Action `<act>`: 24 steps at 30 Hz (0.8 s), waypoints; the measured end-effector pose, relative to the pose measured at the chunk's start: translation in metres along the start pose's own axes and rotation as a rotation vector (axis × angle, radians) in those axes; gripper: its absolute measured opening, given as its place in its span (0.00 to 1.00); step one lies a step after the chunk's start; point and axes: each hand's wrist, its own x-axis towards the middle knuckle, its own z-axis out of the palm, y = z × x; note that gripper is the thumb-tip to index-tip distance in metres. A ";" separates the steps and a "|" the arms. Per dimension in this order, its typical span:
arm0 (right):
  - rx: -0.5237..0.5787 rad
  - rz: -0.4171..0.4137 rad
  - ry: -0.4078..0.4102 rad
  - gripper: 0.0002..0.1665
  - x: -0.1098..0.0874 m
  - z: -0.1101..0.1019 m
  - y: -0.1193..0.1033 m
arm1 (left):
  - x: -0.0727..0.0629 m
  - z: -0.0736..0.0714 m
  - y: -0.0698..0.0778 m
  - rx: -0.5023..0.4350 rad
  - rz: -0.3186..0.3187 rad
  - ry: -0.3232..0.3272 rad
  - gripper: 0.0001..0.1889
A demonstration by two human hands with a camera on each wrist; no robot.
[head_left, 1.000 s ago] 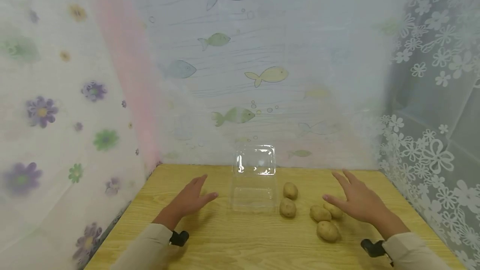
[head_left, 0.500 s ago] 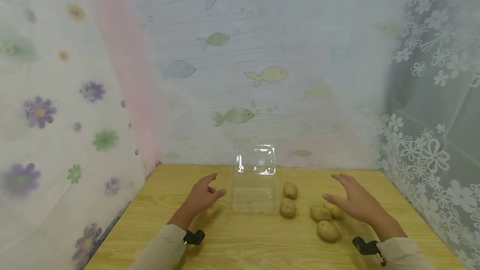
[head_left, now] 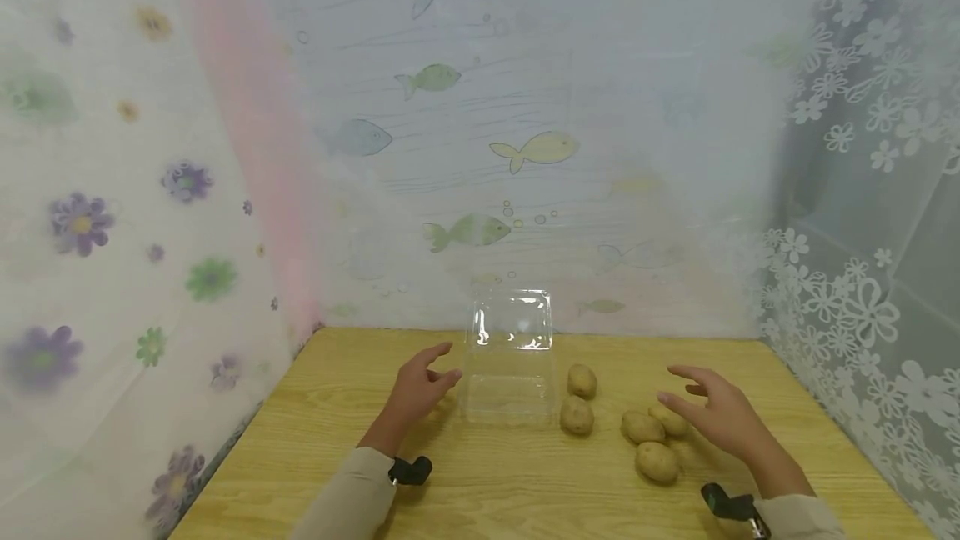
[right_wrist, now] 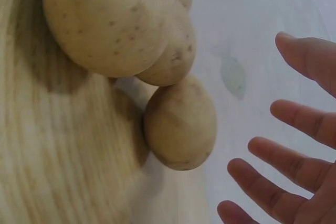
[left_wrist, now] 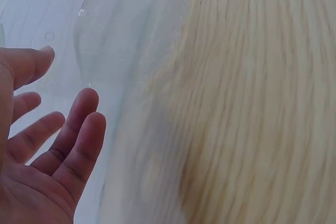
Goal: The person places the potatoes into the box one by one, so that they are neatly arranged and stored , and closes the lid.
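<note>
Head view: left hand (head_left: 417, 388) just left of a clear plastic container (head_left: 508, 421), fingers loosely bent, thumb apart from forefinger, nothing held; contact with the container's side cannot be told. Container within reach to this hand's right, lid (head_left: 514, 321) standing raised at the far side. Right hand (head_left: 718, 413) over the wood-grain table (head_left: 465, 494), half open, holding nothing. Three potatoes (head_left: 657, 462) grouped near it, on its left and toward the person. Two further potatoes (head_left: 577, 416) farther left of that hand, one beyond the other, just beside the container.

Left wrist view: fingers spread and slightly curved, palm empty; container's clear wall just past the fingertips, blurred.

Right wrist view: fingers relaxed, well separated, none on a potato; potatoes clustered beside the fingertips, one overlapping another, exact count unclear here.
</note>
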 end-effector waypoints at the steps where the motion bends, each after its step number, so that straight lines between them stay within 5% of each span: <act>1: 0.010 0.014 -0.001 0.42 -0.001 0.001 0.002 | 0.000 0.002 0.000 -0.014 0.002 -0.003 0.31; 12: 0.105 0.063 -0.040 0.39 -0.003 0.010 0.017 | 0.000 0.014 -0.007 -0.118 -0.009 -0.019 0.31; 24: 0.130 0.070 -0.043 0.33 -0.002 0.015 0.022 | 0.002 0.019 -0.014 -0.134 -0.017 0.009 0.26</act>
